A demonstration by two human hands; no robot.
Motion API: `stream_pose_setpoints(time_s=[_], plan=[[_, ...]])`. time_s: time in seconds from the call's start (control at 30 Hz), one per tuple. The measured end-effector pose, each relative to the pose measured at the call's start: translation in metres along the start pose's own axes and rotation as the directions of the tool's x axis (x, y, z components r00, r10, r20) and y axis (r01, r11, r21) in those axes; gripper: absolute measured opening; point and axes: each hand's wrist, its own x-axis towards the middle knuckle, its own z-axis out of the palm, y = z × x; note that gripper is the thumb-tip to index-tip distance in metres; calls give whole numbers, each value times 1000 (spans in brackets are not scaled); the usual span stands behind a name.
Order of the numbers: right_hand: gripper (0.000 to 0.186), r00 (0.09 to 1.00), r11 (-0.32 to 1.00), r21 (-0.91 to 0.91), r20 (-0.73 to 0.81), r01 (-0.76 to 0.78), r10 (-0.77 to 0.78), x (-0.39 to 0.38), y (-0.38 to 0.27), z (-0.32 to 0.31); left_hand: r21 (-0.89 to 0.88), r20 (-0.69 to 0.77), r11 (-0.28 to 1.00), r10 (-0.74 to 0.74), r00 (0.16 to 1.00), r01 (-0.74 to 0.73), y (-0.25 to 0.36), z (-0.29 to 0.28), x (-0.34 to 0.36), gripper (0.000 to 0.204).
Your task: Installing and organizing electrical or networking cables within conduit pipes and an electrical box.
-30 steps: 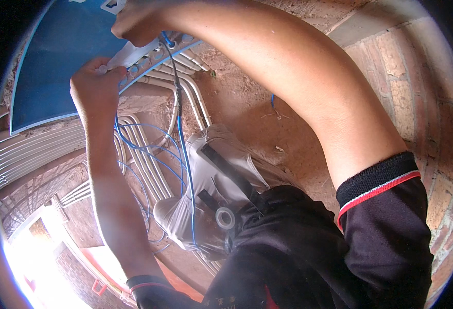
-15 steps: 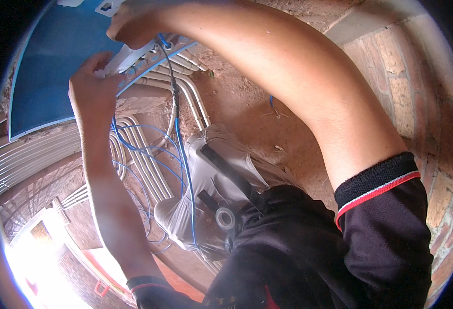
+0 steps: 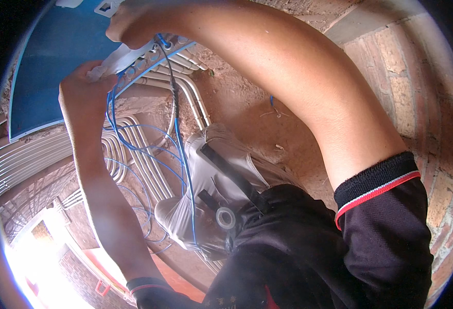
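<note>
Two bare hands at a blue box (image 3: pixel 51 77); a white translucent sheet (image 3: pixel 121 59) runs between them, above the box's lower right edge. The left hand (image 3: pixel 84 85) pinches the sheet's lower end between thumb and fingers. The right hand (image 3: pixel 134 28), its back toward me, curls over the upper end; its fingertips are hidden, so I cannot tell whether they grip. Just beside it shows a white slotted piece (image 3: pixel 112 10). Round fittings (image 3: pixel 140 64) line the box's lower right edge, near which white conduits (image 3: pixel 199 108) bend downward. From this edge hangs a dark cable (image 3: pixel 172 77), continuing below as a blue wire (image 3: pixel 191 193) across grey trousers (image 3: pixel 211 177). Thinner blue wires (image 3: pixel 146 149) loop beside the left forearm. A pale ring (image 3: pixel 225 218) lies near the hem of the dark shirt (image 3: pixel 288 242).
</note>
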Motion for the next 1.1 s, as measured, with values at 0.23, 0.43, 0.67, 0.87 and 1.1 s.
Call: stream_pose_setpoints(time_s=[0.23,0.43,0.67,0.87,1.1], plan=[[22,999,1000,6,-26,23,-23,-2,2,2,1,13,1000,-28,1000,28,-1,0,0,41],[22,1000,1000,-3,-17,13,-13,0,-1,2,-15,3,999,-28,1000,28,-4,0,1,40],[23,1000,1000,7,17,0,0,-2,0,-3,-97,28,994,-47,998,50,-6,3,2,36],[23,999,1000,-25,41,-1,2,-4,-1,-7,-206,60,973,-95,994,105,3,5,-5,45],[25,998,999,-28,64,-26,28,-1,-2,-6,-96,80,992,-68,994,76,8,-7,-7,49]])
